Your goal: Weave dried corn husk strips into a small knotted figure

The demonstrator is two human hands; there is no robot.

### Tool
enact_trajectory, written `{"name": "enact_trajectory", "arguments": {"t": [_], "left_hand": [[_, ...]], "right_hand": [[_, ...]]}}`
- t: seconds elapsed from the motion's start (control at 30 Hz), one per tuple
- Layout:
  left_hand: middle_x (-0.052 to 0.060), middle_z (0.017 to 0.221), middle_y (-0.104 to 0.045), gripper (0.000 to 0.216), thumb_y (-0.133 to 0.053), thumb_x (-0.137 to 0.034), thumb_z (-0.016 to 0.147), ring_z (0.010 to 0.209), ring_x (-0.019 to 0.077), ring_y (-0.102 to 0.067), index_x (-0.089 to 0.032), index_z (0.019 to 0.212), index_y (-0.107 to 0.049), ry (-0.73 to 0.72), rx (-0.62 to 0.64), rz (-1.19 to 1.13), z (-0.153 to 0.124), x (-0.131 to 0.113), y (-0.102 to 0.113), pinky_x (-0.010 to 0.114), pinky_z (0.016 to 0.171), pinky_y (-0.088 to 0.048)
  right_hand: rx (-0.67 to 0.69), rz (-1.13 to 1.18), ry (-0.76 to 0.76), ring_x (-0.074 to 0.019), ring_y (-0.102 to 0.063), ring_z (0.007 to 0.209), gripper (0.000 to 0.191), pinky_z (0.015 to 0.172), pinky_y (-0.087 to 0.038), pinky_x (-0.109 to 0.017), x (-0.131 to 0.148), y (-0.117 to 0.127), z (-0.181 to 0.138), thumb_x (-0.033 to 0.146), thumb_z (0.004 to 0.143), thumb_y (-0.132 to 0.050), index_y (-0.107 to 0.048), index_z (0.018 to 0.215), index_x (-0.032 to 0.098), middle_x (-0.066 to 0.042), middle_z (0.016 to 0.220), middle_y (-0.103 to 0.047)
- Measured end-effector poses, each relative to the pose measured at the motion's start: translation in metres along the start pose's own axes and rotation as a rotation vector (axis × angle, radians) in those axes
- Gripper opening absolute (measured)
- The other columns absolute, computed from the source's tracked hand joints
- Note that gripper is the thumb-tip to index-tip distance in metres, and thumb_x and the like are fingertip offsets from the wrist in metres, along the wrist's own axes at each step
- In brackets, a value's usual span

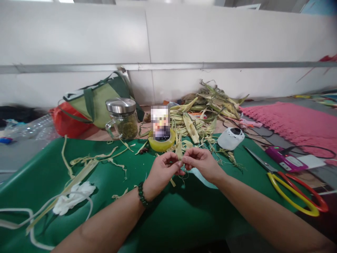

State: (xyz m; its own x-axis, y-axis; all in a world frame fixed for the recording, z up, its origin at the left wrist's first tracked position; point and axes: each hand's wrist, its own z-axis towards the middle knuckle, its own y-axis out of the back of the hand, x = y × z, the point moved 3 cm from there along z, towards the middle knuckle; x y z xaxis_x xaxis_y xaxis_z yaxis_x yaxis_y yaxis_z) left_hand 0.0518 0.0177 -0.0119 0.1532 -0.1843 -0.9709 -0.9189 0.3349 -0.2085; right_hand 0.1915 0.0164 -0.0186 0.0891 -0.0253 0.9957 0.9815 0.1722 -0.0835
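Head view, and both hands meet mid-scene: left hand point(164, 170) and right hand point(202, 163) pinch a husk strip point(179, 150) between fingertips, over the green surface point(192, 211). Open green shows between the forearms, toward the near side. Far side's crowded: a yellow tape roll point(161, 144) sits just beyond the fingers, a husk pile point(218, 100) behind it, a lidded mug point(128, 125) at the far edge. Right, scissors point(272, 169) lie well apart, handles jutting past the right edge. Left, white tissue point(62, 206) rests beyond the left forearm.
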Motion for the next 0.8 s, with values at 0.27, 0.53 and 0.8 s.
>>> {"name": "enact_trajectory", "arguments": {"t": [0.27,0.53,0.8], "left_hand": [[0.001,0.059,-0.065,0.025,-0.079,-0.035,0.059,0.054,0.0136,-0.061,-0.014,0.064,-0.066,-0.074,-0.031,0.045,0.0001,-0.0021,0.0010,0.025,0.055,-0.053],[0.001,0.058,-0.064,0.024,-0.078,-0.035,0.059,0.053,0.0146,-0.062,-0.015,0.063,-0.065,-0.094,-0.052,0.060,-0.0021,-0.0023,-0.0005,0.025,0.055,-0.052],[-0.001,0.058,-0.062,0.033,-0.081,-0.040,0.054,0.051,0.0122,-0.059,-0.015,0.063,-0.062,-0.091,-0.055,-0.013,-0.0017,-0.0044,-0.0018,0.024,0.053,-0.052]], "right_hand": [[-0.006,0.092,-0.059,-0.0064,-0.051,0.048,0.034,0.049,-0.044,-0.021,-0.0040,0.0014,0.0015,0.042,0.060,-0.080,-0.060,0.063,0.015,0.003,0.058,-0.059],[0.017,0.189,-0.130,-0.0059,-0.050,0.047,0.033,0.048,-0.042,-0.020,-0.0073,0.0008,0.0018,0.039,0.060,-0.082,-0.062,0.069,0.015,0.004,0.059,-0.058],[-0.009,0.060,-0.048,-0.0065,-0.049,0.046,0.036,0.047,-0.041,-0.021,-0.0032,-0.0013,0.0005,0.046,0.062,-0.078,-0.061,0.064,0.015,0.004,0.056,-0.056]]}}
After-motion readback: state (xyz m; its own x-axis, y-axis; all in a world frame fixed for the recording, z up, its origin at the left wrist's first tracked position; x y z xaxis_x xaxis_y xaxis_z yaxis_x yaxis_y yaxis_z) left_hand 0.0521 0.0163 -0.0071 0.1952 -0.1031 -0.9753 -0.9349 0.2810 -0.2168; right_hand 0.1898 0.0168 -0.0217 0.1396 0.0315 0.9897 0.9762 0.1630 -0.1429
